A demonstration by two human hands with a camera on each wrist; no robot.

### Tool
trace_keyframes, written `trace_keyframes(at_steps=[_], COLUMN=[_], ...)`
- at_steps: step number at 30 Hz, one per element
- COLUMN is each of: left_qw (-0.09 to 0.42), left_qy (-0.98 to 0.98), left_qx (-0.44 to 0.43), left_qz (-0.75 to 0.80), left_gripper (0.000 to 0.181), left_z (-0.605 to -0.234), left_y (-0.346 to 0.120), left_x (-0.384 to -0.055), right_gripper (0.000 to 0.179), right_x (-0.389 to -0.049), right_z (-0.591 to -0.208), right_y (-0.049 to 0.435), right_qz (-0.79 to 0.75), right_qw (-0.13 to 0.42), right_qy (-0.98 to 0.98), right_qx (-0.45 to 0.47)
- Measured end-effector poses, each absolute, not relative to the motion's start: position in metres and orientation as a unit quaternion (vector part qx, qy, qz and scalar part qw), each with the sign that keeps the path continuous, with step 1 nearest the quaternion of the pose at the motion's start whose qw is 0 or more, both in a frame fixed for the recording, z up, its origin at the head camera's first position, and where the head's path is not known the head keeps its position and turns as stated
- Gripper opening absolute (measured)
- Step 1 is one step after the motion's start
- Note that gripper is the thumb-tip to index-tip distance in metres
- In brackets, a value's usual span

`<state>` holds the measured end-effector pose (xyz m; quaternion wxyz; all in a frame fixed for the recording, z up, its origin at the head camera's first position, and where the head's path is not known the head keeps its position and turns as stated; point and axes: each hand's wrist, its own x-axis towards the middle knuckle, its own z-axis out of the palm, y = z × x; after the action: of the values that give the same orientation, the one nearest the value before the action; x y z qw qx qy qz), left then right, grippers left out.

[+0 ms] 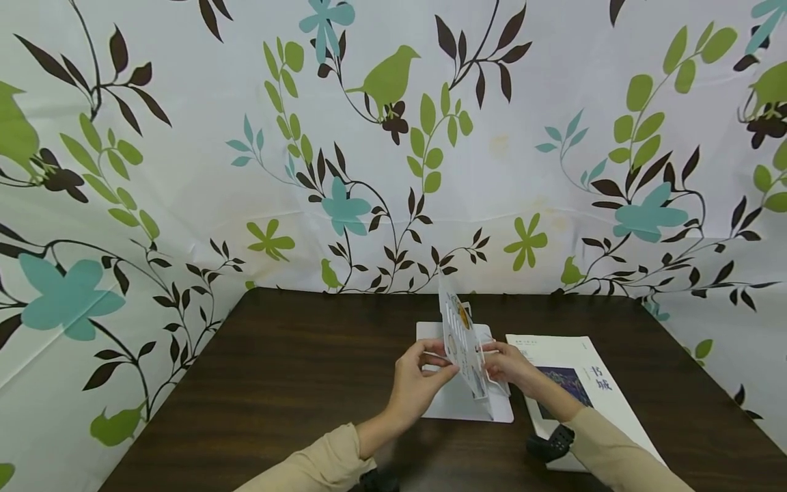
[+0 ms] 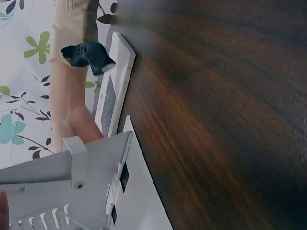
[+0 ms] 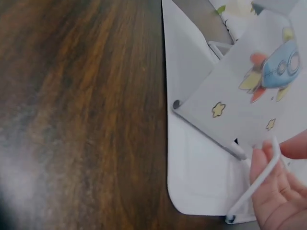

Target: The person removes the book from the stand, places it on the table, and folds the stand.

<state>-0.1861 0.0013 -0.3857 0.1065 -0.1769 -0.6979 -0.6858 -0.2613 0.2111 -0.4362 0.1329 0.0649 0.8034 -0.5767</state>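
Your left grip (image 1: 413, 384) is curled over the dark counter (image 1: 295, 369), thumb and fingertips nearly closed on the slotted back of the panel (image 1: 460, 335); you cannot tell whether it also pinches a wire there. The white stand (image 1: 455, 408) lies between your grips, base flat, panel raised and tilted. On the panel's printed side, your right grip (image 1: 513, 365) has its fingers bent and nearly closed on a thin wire arm (image 3: 254, 189). Just beyond that grip, beneath its forearm, lies the book (image 1: 615, 410). You seem to be adjusting the stand; the next move probably calls for steadying the panel with the left grip while the right grip sets the arm.
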Motion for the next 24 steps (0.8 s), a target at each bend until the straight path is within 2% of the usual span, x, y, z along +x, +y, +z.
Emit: trace_keyframes(at_steps=[4, 8, 15, 19, 24], left_qw=[0.088, 0.072, 0.091, 0.036, -0.037], left_qy=[-0.708, -0.721, -0.782, -0.817, -0.841], left_qx=[-0.195, -0.222, -0.227, -0.229, -0.225], left_qz=[-0.673, -0.653, -0.573, -0.529, -0.49], left_gripper=[0.026, 0.026, 0.026, 0.03, 0.033], left_z=[-0.383, -0.383, -0.414, -0.427, -0.438], left_y=[-0.003, -0.012, -0.035, -0.046, -0.051], left_x=[-0.185, -0.189, -0.22, -0.232, -0.24], right_gripper=[0.047, 0.046, 0.047, 0.05, 0.063], right_x=[-0.255, -0.245, -0.223, -0.213, -0.209], right_z=[-0.431, -0.421, -0.406, -0.405, -0.41], right_y=[0.214, 0.212, 0.2, 0.194, 0.191], right_qz=[-0.538, -0.52, -0.522, -0.532, -0.515], right_qw=[0.096, 0.048, 0.018, -0.012, -0.039], right_qy=[0.836, 0.852, 0.84, 0.823, 0.823], right_qx=[0.043, -0.021, -0.146, -0.197, -0.237])
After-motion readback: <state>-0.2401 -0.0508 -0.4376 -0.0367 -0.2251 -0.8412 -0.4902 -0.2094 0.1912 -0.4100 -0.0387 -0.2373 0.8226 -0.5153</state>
